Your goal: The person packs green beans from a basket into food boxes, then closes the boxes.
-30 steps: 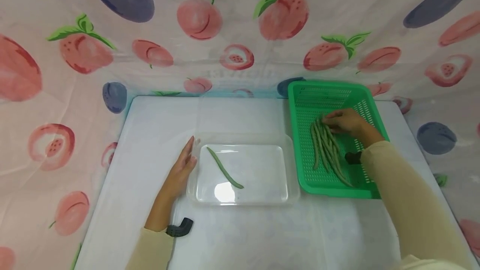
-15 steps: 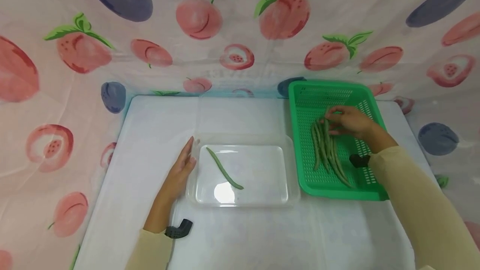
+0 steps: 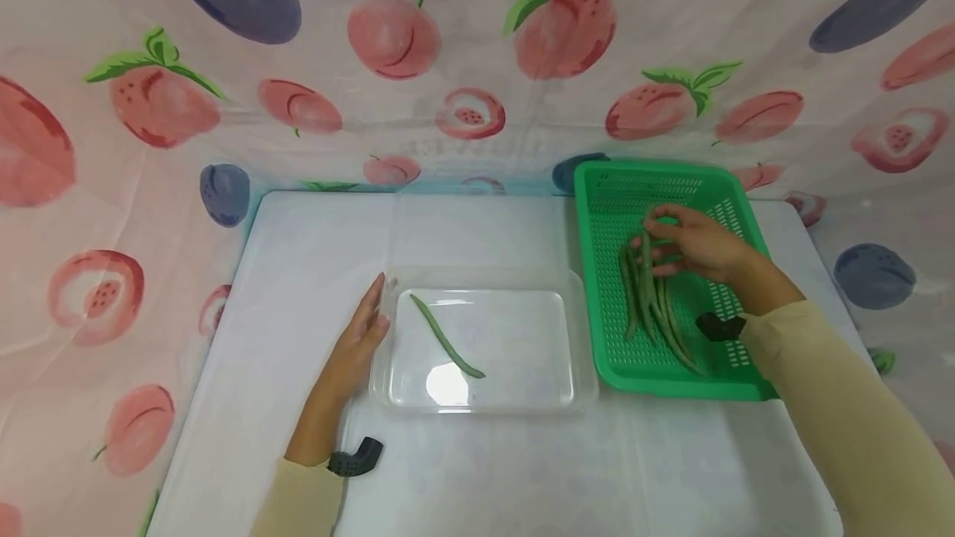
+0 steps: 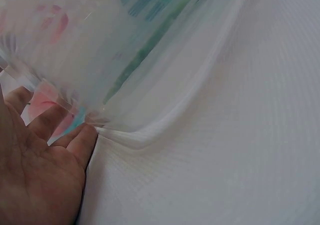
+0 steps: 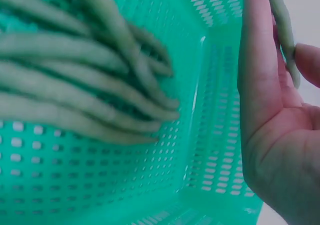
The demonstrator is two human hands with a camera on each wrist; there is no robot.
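Note:
Over the green basket [image 3: 585,288], my right hand [image 3: 705,245] pinches one green bean [image 5: 284,22] between thumb and fingers, its tip showing beside the thumb in the right wrist view. Below that hand, several more green beans [image 5: 75,100] lie in a loose bundle on the basket floor. My left hand [image 3: 360,342] rests with straight fingers against the left end of a clear plastic container [image 3: 485,277]; in the left wrist view its fingertips [image 4: 89,131] touch the container's wall. A single green bean [image 3: 446,336] lies slantwise inside the container.
Both containers stand on a white-covered table [image 3: 477,471], the basket to the right of the clear one. A fruit-printed curtain [image 3: 470,40] hangs behind the table and along its sides. A black strap piece [image 3: 358,458] sits at the left wrist.
My right hand has drawn slightly back and to the right, lifting one green bean away from the bundle. The left hand and the clear container have stayed in place.

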